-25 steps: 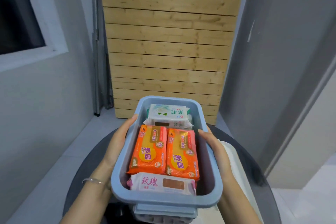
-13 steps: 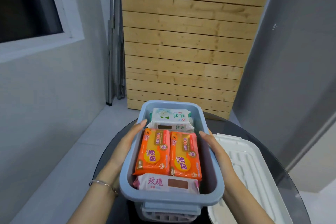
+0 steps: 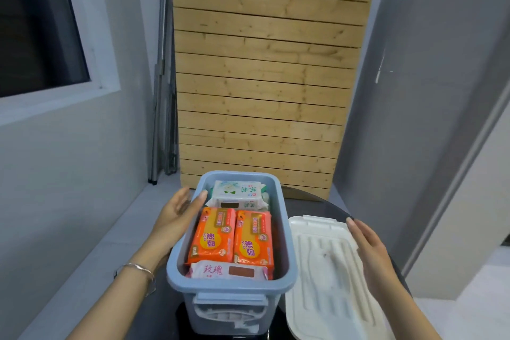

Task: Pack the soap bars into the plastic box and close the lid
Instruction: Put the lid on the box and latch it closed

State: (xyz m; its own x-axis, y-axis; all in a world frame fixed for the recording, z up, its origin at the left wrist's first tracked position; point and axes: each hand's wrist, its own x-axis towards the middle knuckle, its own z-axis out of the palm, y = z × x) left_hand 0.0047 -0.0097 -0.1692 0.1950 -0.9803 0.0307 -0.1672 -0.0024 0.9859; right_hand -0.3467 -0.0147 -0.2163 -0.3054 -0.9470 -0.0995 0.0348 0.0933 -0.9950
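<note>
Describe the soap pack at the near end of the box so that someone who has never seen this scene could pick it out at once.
Start at the blue plastic box on the dark round table, beside the white lid. Inside, find the pack nearest the camera, the pink-and-white soap pack. Unlike the two orange packs just beyond it, it is pale with red characters and a brown patch.

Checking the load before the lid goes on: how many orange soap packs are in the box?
2: left orange pack and right orange pack, side by side mid-box. More may lie underneath.
</note>
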